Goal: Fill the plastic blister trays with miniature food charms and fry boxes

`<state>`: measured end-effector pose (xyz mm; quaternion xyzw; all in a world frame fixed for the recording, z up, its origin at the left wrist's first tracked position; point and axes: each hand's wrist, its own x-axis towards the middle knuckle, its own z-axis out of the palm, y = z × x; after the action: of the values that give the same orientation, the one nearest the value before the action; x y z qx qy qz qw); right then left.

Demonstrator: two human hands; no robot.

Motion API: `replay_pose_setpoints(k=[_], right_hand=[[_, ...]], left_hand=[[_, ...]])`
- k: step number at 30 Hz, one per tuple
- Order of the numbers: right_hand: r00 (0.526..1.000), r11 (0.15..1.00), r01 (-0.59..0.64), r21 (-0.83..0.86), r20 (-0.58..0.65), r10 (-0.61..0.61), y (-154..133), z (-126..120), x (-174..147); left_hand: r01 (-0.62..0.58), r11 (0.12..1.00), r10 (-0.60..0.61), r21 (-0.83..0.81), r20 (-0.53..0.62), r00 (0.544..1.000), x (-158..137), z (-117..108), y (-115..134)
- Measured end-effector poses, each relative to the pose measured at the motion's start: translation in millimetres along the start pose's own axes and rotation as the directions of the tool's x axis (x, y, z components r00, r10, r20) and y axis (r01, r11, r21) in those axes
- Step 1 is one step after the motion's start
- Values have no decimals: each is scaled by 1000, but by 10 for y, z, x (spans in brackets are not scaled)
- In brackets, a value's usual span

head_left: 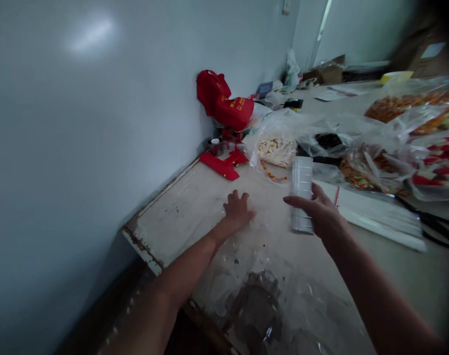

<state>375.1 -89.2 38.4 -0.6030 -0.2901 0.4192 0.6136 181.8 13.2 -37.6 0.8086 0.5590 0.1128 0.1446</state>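
Observation:
My left hand (238,207) lies on the worn white tabletop (172,222) with its fingers spread, holding nothing. In my right hand (322,209) is a clear, ribbed plastic container (301,192), upright and gripped at its right side. The thumb crosses its front, while the other fingers are mostly hidden behind it. Beyond my left hand lies a folded red cloth-like piece (220,165). A clear bag of pale flakes (276,150) sits just behind the container.
Red bags (234,111) with yellow print lean on the wall at the back. Several clear bags of small coloured pieces (372,167) crowd the right side. Black-handled scissors (439,229) lie near a white notebook-like pad (380,217). A dark stain (259,305) marks the table's near part.

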Motion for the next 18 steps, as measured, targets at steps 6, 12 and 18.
replay_pose_setpoints(k=[6,12,18], right_hand=[[1000,1000,18,1,4,-18,56,-147,41],[1000,1000,11,-24,9,-11,171,-107,57],[1000,997,8,-74,29,-6,262,-90,96]], left_hand=[[-78,994,82,72,-55,995,217,-191,-500],[-4,993,15,117,-99,995,277,-315,-841],[10,956,17,293,-88,996,172,-378,-974]])
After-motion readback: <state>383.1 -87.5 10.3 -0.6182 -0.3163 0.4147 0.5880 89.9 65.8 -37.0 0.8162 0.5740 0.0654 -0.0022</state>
